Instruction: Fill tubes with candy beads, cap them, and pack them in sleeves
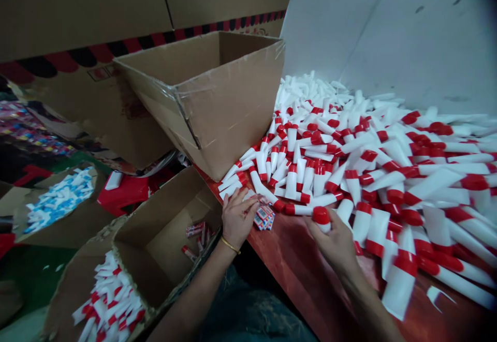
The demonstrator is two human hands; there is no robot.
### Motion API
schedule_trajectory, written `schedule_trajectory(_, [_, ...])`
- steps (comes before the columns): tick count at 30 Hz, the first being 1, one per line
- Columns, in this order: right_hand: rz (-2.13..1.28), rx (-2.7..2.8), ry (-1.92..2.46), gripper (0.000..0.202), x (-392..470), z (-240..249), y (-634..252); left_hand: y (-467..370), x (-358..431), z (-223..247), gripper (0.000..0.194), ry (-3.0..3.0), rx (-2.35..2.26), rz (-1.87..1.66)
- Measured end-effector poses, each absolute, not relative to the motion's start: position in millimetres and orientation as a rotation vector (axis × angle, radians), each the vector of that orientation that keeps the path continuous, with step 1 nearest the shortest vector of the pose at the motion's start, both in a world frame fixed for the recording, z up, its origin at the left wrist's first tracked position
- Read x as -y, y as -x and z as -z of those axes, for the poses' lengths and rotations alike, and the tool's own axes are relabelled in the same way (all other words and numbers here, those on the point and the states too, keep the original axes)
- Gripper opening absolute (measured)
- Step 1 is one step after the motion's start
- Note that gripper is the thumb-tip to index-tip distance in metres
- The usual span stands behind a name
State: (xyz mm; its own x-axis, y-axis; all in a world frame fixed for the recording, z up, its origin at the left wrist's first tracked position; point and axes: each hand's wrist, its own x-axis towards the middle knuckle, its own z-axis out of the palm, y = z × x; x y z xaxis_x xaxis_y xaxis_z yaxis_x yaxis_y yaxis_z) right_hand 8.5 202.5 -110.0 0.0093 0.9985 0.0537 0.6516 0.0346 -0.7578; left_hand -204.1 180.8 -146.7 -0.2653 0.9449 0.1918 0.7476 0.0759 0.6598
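Note:
My right hand (pixel 337 241) is closed around a white tube with a red cap (pixel 321 218), the cap facing up between thumb and fingers. My left hand (pixel 237 217), with a thin yellow bangle at the wrist, is at the table's edge. Its fingertips are pinched at a small stack of printed labels (pixel 265 218), where a shiny clear piece also shows. The exact grip there is partly hidden. Many loose red-capped white tubes (pixel 298 176) lie heaped in front of both hands on the red table (pixel 287 259).
A tall cardboard box (pixel 229 104) stands at the heap's left. Below the table edge, an open carton (pixel 155 228) holds a few printed tubes (pixel 196 231). More red-and-white tubes (pixel 112 300) lie beside it, and blue-and-white ones (pixel 62 199) farther left. A pale panel (pixel 388 36) rises behind the heap.

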Motion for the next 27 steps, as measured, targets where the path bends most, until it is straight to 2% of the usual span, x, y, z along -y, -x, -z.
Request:
schedule_trajectory(3, [-1.12, 1.595, 1.453, 0.031, -210.5, 105.6, 29.5, 197.3, -176.3, 134.7, 0.021, -1.68, -1.996, -1.026])
schedule_trajectory(5, [-1.237, 1.511, 1.373, 0.029, -214.6, 108.5, 49.0, 193.3, -172.4, 126.8, 0.02, -1.663, -1.952, -1.061])
schedule_trajectory(9, [-1.302, 1.318, 1.31, 0.027, -216.3, 115.2, 61.9, 191.9, -163.9, 116.3, 0.028, -1.356, -1.898, -1.032])
schedule_trajectory(13, [-1.315, 1.286, 1.274, 0.026, -211.4, 113.0, 56.4, 188.4, -163.1, 114.5, 0.048, -0.624, -1.368, -0.998])
schedule_trajectory(16, [-1.268, 1.301, 1.276, 0.027, -207.5, 111.9, 52.9, 182.0, -168.1, 114.4, 0.046, -0.288, -1.126, -1.095])
schedule_trajectory(23, [-1.419, 1.213, 1.275, 0.031, -204.6, 118.9, 55.2, 169.0, -177.3, 119.0, 0.036, -0.306, -1.071, -1.358])
schedule_trajectory(27, [-1.407, 1.273, 1.302, 0.034, -199.0, 115.9, 47.4, 167.8, -180.7, 121.9, 0.039, -0.227, -1.116, -1.414])
